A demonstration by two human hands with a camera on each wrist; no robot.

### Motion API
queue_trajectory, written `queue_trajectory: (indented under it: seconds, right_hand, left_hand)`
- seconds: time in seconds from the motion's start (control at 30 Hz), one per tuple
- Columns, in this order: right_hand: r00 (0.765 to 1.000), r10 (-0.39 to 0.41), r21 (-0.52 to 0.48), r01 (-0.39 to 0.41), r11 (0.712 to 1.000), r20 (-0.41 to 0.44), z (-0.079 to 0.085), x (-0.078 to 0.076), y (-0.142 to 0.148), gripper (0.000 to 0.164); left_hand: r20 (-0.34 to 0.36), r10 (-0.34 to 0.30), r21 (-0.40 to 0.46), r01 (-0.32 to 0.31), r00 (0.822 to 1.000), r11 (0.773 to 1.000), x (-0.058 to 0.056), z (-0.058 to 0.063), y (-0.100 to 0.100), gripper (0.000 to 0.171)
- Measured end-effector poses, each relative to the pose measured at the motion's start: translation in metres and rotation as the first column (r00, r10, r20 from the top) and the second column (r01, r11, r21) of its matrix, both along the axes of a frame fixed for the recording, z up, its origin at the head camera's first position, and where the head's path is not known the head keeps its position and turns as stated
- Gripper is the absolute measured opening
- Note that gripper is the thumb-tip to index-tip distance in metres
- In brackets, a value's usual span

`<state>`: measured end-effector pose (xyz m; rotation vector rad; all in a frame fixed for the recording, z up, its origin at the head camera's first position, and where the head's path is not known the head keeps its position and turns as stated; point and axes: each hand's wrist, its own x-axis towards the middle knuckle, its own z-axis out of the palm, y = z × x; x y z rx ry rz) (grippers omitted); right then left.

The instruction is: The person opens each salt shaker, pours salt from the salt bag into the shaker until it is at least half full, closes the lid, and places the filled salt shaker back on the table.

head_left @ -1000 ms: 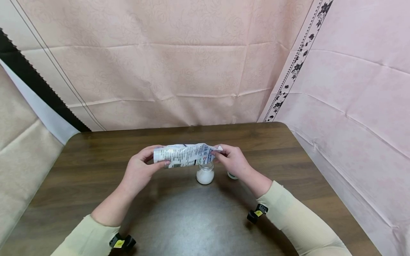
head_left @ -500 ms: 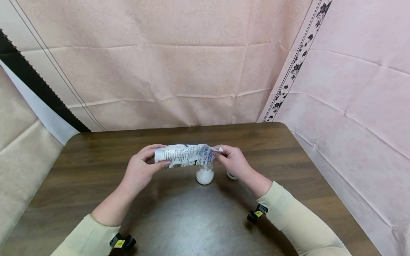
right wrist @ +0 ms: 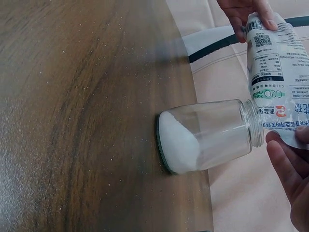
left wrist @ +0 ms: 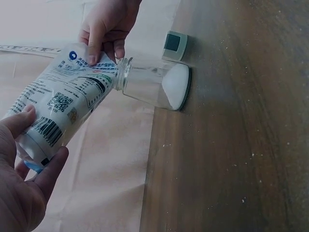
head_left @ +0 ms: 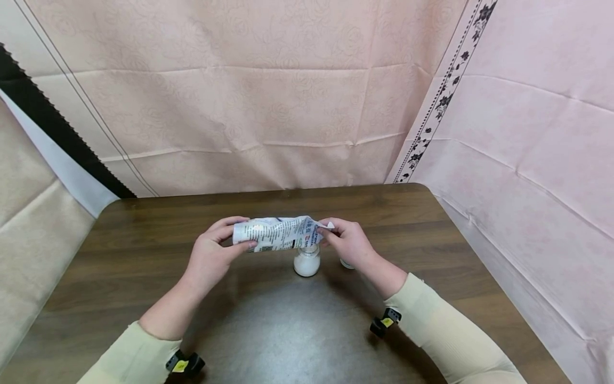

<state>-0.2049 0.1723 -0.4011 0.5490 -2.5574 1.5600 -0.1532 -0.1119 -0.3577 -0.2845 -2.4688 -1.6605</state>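
A white printed salt bag (head_left: pixel 275 233) lies nearly level over an upright glass jar (head_left: pixel 307 264). My left hand (head_left: pixel 213 248) grips the bag's bottom end, thumb on the near side and fingers behind. At the other end, my right hand (head_left: pixel 347 240) pinches the gathered corner of the bag beside the jar's mouth. In the right wrist view the bag's opening end sits right at the threaded rim of the jar (right wrist: pixel 219 130). White salt (right wrist: pixel 178 145) lies sloped in the bottom of the jar, higher on one side.
A small pale green and white object with a dark panel (left wrist: pixel 175 46) stands on the table right of the jar, partly hidden by my right wrist in the head view. White grains are scattered over the brown wooden table (left wrist: pixel 227 145). Pink cloth (head_left: pixel 288 106) hangs behind.
My left hand and the bag's bottom end have shifted slightly to the right. My right hand keeps its pinch almost in place, and the jar has not moved.
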Motion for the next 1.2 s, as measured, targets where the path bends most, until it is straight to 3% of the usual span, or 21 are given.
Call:
queue_trajectory:
  seconds: [0.27,0.6,0.8,1.2]
  right_hand:
    - [1.000,-0.012,-0.004,0.012,1.000,-0.004,-0.001,0.000,0.000,0.011]
    - [1.000,-0.008,-0.015,0.008,1.000,0.006,0.002,0.000,-0.001,0.012]
    - [1.000,-0.013,0.005,0.013,1.000,-0.006,0.005,0.001,-0.002,0.010]
    - [1.000,-0.020,-0.018,0.021,1.000,0.014,0.005,0.001,-0.001,0.012]
  left_hand:
    - [-0.011,-0.017,0.022,0.017,1.000,1.000,-0.001,-0.002,-0.001,0.030]
    - [0.027,-0.023,0.038,0.021,0.999,0.999,-0.016,-0.023,-0.011,0.046]
    - [-0.027,-0.021,0.023,0.022,0.999,0.999,-0.016,-0.022,-0.012,0.045]
    - [-0.029,-0.033,0.045,0.034,0.999,0.998,-0.015,-0.017,-0.012,0.033]
